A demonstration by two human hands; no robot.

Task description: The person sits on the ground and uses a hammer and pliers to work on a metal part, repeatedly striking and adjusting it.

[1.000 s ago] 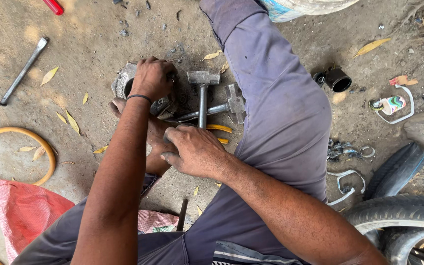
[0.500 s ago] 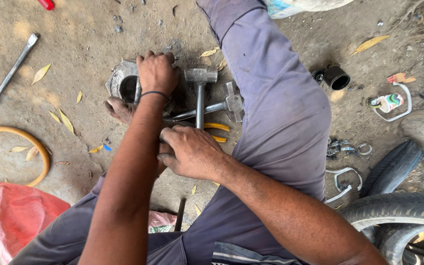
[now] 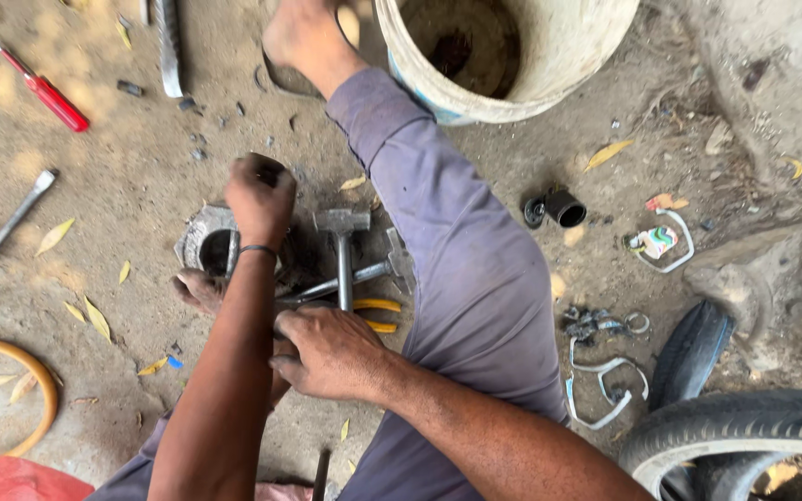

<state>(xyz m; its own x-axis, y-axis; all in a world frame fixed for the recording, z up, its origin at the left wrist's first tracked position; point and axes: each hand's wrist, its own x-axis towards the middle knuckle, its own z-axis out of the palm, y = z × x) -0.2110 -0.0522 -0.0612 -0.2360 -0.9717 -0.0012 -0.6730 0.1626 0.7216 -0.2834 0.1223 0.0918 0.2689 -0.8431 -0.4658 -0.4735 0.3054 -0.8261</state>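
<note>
My arms were bare to the elbow and grimy. A thin dark band circled my left wrist point(image 3: 257, 250). I wore loose grey-purple trousers point(image 3: 457, 250), dusty and creased; my feet were bare.

The left hand point(image 3: 259, 197) hides whatever it grips above the metal ring point(image 3: 199, 243)

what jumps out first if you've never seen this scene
Two bare arms meet mid-frame: the left hand is fisted over a round metal part on the dirt, the right hand closed just below it. Between them lie two hammers. A big pale bucket sits top centre, a black tyre bottom right.
</note>
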